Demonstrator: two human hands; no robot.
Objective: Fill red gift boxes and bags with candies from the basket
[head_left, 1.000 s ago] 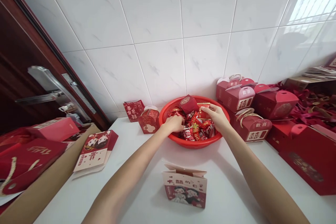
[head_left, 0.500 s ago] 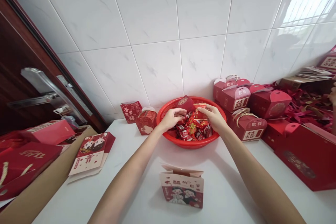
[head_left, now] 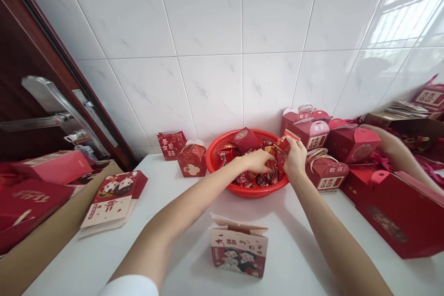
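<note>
While the left hand (head_left: 260,162) reaches over the red basket (head_left: 256,192) in the head view, its fingers are half curled among wrapped sweets (head_left: 243,179); whether it grips one, I cannot tell. At the basket's three o'clock side, the right hand (head_left: 295,155) is closed around a red-and-gold packet (head_left: 282,144), raised near the rim. A dark red box (head_left: 245,139) leans inside at twelve o'clock. Towards six o'clock, apart from the basket, an open-topped cream-and-red carton (head_left: 239,256) stands upright on the white table (head_left: 180,249). Another person's arm (head_left: 398,148) enters at three o'clock.
</note>
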